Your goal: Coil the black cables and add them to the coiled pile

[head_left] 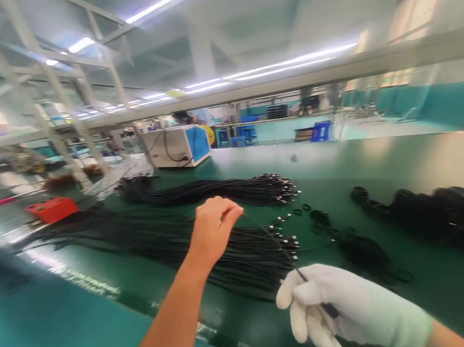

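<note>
Potentially, the black cable (291,261), pinched by the bare left hand (212,228) and held in the gloved right hand (346,300) above the nearer cable bundle (244,258) on the green desk (333,161), could snag adjacent connector ends (294,241) if drawn sideways.

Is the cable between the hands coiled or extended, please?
Extended: the black cable runs nearly straight from left hand to gloved right hand.

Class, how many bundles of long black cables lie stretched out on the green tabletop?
2. The far bundle lies in front of the white-and-blue machine; the looser near bundle lies partly behind the person's left hand. Others might be hidden in the blurred left side.
</note>
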Available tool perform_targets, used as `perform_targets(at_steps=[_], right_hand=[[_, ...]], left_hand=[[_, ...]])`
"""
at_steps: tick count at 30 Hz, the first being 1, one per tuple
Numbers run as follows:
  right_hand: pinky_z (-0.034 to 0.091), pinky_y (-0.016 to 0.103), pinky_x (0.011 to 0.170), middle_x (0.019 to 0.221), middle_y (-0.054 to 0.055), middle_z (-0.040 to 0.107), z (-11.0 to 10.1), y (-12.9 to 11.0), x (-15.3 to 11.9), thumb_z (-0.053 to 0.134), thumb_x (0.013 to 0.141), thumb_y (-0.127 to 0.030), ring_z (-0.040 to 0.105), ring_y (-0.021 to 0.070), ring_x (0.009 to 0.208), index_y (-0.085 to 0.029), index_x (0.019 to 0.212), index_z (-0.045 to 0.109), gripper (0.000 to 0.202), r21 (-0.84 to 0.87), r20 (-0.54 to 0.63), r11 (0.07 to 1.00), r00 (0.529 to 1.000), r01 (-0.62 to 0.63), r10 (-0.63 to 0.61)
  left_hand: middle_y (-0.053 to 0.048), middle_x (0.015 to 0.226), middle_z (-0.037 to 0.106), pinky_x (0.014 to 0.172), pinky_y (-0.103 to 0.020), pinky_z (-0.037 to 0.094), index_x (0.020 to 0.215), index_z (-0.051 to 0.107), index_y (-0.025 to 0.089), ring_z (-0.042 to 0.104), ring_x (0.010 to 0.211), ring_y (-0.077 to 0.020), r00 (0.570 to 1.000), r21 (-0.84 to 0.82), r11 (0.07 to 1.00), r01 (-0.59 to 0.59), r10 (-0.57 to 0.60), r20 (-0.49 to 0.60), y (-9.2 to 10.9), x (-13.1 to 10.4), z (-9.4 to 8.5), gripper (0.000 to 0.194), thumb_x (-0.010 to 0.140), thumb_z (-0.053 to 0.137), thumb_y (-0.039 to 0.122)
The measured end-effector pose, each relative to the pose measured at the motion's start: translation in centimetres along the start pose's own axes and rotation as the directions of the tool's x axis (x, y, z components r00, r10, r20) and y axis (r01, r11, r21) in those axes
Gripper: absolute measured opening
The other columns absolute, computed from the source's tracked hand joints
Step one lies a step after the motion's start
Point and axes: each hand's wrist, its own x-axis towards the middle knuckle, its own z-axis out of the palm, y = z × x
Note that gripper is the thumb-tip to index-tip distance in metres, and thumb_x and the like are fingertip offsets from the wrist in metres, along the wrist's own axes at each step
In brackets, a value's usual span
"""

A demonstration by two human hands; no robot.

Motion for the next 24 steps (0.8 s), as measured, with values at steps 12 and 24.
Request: perform_targets(at_steps=[12,24], right_hand=[[0.048,0.02,0.037,0.078,0.017,0.07,-3.8,3.4,1.0,0.049,0.072,-0.03,0.068,0.02,0.056,-0.002,0.102,0.058,0.042,0.363,0.306,0.919,0.951,-0.153,0.037],[0.052,0.032,0.055,0.076,0.002,0.064,-6.4,-2.6,-4.1,0.049,0.086,-0.04,0.065,0.0181,0.067,-0.016,0.101,0.052,0.028,0.425,-0.026,0.803,0.893,0.417,-0.45]], left_hand=[[0.006,0.081,0.063,0.11,-0.036,0.014,0.076,0.065,0.025,0.055,0.086,-0.0113,0.756,-0.225,0.964,-0.144,0.253,0.603,5.2,-0.3,3.9,0.017,0.084,0.053,0.017],[-0.001,0.092,0.07,0.072,-0.027,0.049,0.096,0.065,0.024,0.064,0.08,-0.0171,0.931,0.255,0.963,-0.088,-0.011,0.364,0.7,-6.2,9.1,0.028,0.092,0.037,0.025]])
